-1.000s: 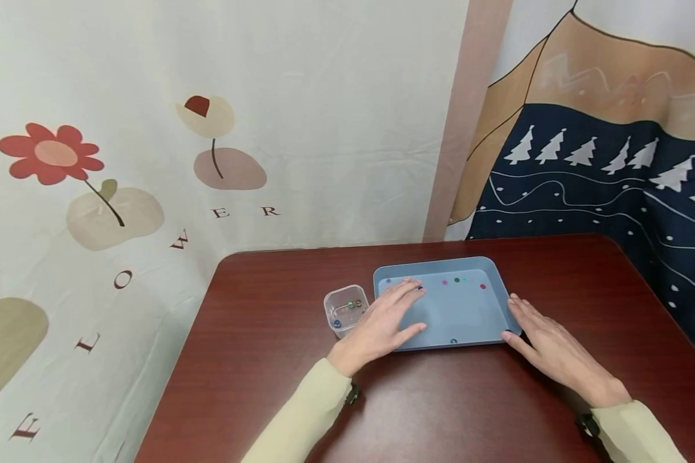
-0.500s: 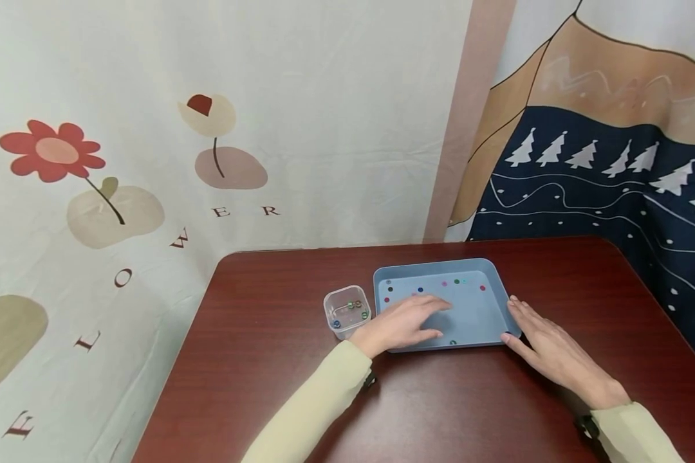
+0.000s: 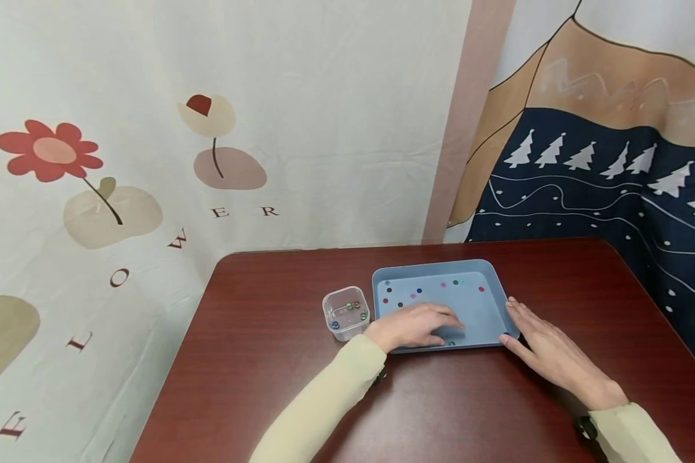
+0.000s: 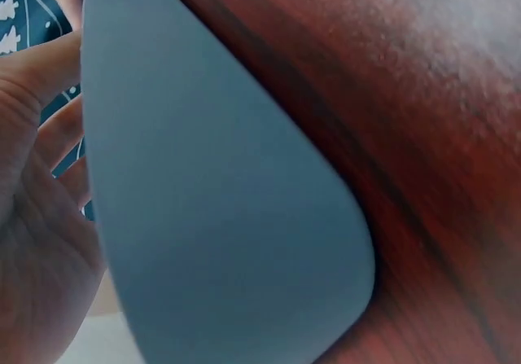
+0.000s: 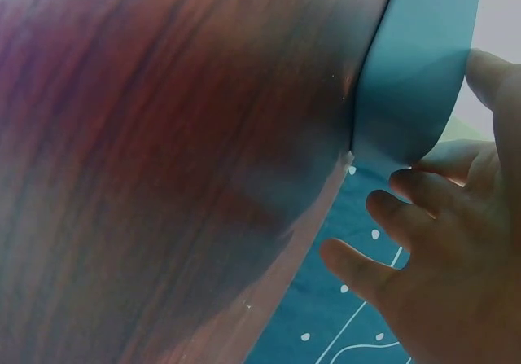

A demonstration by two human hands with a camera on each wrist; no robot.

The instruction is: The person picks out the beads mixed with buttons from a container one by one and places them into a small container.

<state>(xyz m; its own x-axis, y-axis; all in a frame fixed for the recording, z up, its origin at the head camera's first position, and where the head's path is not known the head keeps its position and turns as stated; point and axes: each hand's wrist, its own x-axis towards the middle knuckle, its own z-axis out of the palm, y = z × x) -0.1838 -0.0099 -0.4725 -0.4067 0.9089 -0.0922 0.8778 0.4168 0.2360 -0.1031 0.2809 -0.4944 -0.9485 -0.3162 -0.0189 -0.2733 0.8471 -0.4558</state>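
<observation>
A shallow blue tray lies on the table with several small, bead-like coloured pieces scattered in it, mostly toward its far side. My left hand reaches over the front of the tray, fingers bent a little and thumb apart. Close to its fingertips, by the front wall, is a greenish bead. The left wrist view shows mainly the tray's outer wall, which hides the fingertips. My right hand touches the tray's right front corner, thumb and fingers spread; the right wrist view shows them beside the tray wall.
A small clear plastic box holding several beads stands just left of the tray. Both sit on a dark red wooden table. Printed curtains hang behind the table's back edge.
My left hand has moved right and toward the front of the tray, uncovering beads on the tray's left side. The right hand stays at the tray's corner.
</observation>
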